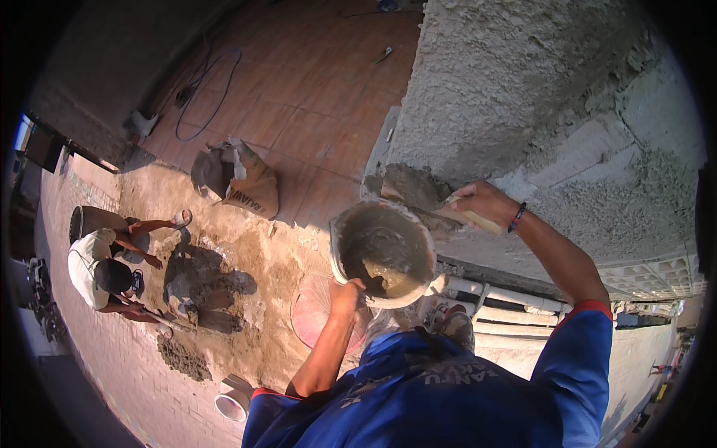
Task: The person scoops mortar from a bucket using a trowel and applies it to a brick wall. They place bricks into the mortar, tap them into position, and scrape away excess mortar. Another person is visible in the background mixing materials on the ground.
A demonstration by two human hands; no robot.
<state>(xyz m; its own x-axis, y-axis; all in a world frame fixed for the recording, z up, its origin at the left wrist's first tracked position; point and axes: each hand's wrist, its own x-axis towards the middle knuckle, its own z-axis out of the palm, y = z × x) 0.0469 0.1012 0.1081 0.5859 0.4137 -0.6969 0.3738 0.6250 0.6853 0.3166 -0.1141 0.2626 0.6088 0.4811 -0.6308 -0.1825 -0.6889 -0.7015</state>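
Note:
My left hand (347, 295) grips the near-left rim of a round bucket (336, 243) and holds it up in front of me. Grey wet mortar (385, 239) lies inside it, coating the sides. To the right, my right hand (482, 203) is closed on a trowel, whose pale wooden handle (484, 222) sticks out below the fingers. Its blade points left, toward the bucket's far-right rim, and is hard to tell from the grey behind. A patch of darker mortar (414, 185) sits beside it at the edge of the rough plastered wall (508, 89).
A co-worker (93, 276) bends over a mortar heap (202, 287) at left, holding a long-handled tool. An open paper sack (250, 187) stands by the tiled floor (314, 127). Below the bucket are a reddish round tub (317, 310) and white pipes (515, 313); a cable (224, 93) lies farther off.

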